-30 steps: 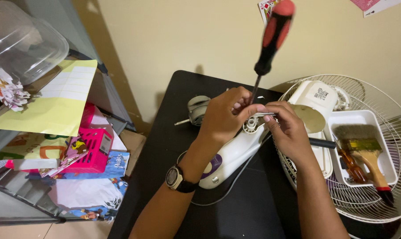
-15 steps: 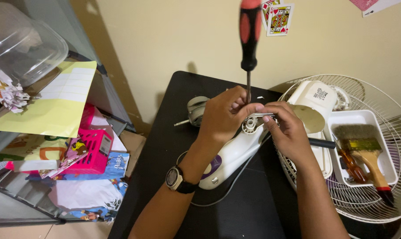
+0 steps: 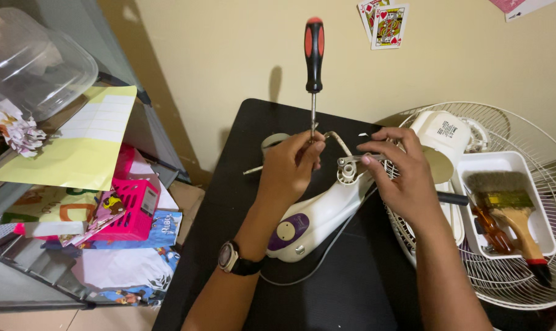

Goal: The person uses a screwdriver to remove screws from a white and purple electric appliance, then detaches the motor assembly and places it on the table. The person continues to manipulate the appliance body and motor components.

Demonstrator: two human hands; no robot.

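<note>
On the left of the black table [image 3: 351,300], a shelf holds one clear plastic lid [image 3: 36,64], one yellow sheet of paper [image 3: 82,144], and one pink basket [image 3: 134,205] among a heap of papers. Near the middle of the table, the left hand [image 3: 290,168], with one dark watch [image 3: 232,258] on its wrist, has its fingers closed around the thin metal shaft of one screwdriver [image 3: 314,55], which stands upright with its red and black handle pointing up. The tip is hidden behind the fingers. Just below lies one white fan base [image 3: 318,211] with a purple patch and one round knob, slanting from lower left to upper right, and one white cord [image 3: 308,273] runs out beneath it. The right hand [image 3: 403,178] pinches a small metal part [image 3: 354,160] at the upper end of that base, fingers bent and gripping. On the wall above hang two playing cards [image 3: 383,23]. To the right, one round wire fan guard [image 3: 523,270] holds one white cup-shaped cover [image 3: 443,138] and one white tray [image 3: 508,165], and in the tray lies one paintbrush [image 3: 511,211] with a wooden handle.
</note>
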